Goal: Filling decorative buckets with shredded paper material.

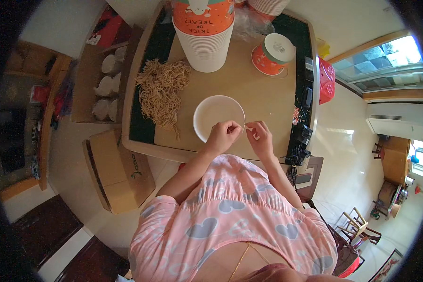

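A white paper bucket (215, 113) stands with its open mouth up at the near side of the table. My left hand (224, 135) reaches over its near right rim, thumb and fingers pinched together. Just outside that rim my right hand (260, 137) is pinched too, its fingertips close to those of the left. Whatever lies between the fingers is too small to make out. A tangled heap of beige cord (160, 91) lies to the left of the bucket. Beyond it rises a tall stack of nested paper buckets (206, 49), the outermost orange-printed.
An orange-printed bucket with a handle (268, 58) lies tipped at the far right of the cardboard sheet (272, 101). Black adapters and cables (304, 134) line the table's right edge. On the left are a carton of wrapped white items (109, 89) and a closed carton (120, 171).
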The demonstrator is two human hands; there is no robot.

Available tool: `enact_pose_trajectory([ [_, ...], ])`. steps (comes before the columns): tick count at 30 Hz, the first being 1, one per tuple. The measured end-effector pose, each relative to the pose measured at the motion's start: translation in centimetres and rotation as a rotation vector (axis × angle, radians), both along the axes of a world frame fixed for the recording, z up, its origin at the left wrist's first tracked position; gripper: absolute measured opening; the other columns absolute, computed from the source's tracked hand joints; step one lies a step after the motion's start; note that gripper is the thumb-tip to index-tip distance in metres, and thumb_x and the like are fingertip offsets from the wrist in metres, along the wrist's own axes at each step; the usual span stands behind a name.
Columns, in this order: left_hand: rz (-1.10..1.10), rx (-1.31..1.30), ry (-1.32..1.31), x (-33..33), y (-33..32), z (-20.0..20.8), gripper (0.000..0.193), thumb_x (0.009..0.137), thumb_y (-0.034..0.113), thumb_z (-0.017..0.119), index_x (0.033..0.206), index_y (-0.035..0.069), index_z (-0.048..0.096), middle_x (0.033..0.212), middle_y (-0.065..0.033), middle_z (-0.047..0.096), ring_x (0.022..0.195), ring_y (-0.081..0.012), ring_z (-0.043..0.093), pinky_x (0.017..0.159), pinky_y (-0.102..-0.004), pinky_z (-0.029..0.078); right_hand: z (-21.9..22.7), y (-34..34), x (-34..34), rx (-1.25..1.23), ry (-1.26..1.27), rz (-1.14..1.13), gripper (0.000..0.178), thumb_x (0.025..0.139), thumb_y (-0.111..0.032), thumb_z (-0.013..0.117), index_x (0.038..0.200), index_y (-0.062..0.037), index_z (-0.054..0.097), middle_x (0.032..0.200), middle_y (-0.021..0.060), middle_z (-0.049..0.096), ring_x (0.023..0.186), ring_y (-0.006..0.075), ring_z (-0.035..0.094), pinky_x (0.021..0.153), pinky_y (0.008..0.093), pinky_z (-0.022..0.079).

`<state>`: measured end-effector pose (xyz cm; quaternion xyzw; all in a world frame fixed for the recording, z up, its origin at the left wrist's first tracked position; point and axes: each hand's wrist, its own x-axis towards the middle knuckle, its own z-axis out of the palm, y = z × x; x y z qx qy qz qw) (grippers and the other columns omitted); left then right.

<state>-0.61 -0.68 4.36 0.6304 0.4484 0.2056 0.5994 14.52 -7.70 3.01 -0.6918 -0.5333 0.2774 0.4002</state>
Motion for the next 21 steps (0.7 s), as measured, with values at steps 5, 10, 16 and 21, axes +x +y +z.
enact_pose_trajectory([
  [5,0.026,0.013,-0.030,-0.1,-0.3,-0.2,0.012,0.083,0.011,0.059,0.083,0.000,0.063,0.075,-0.0043,0.065,0.067,-0.0076,0.057,0.061,-0.0241,0.046,0.4,-0.4,-0.4,0.004,0.013,0.059,0.018,0.076,-0.001,0.063,0.094,-0.0056,0.062,0.083,0.0084,0.058,0.067,0.0177,0.058,0.058,0.0269,0.047],
  [10,0.043,0.046,-0.051,0.1,-0.7,0.0,0.014,0.081,0.012,0.060,0.080,-0.002,0.062,0.068,-0.0082,0.063,0.061,-0.0115,0.059,0.057,-0.0265,0.047,1.2,-0.2,-0.8,0.009,0.041,0.083,0.015,0.076,-0.002,0.064,0.091,-0.0048,0.063,0.082,0.0092,0.058,0.068,0.0180,0.059,0.058,0.0268,0.048],
  [16,-0.027,0.051,-0.037,0.1,-1.3,0.8,0.012,0.082,0.012,0.061,0.080,0.000,0.061,0.066,-0.0042,0.061,0.061,-0.0078,0.054,0.057,-0.0248,0.045,0.5,-0.3,-0.5,0.025,0.027,0.086,0.014,0.076,-0.001,0.063,0.090,-0.0050,0.064,0.081,0.0092,0.058,0.069,0.0194,0.059,0.058,0.0277,0.048],
  [21,-0.062,-0.006,-0.127,0.2,-1.5,2.0,0.013,0.083,0.012,0.061,0.078,0.001,0.061,0.064,0.0012,0.057,0.060,-0.0048,0.050,0.055,-0.0228,0.042,-1.3,-0.6,-0.2,-0.019,0.064,0.058,0.017,0.074,0.002,0.062,0.088,-0.0065,0.065,0.080,0.0095,0.058,0.069,0.0214,0.060,0.058,0.0300,0.048],
])
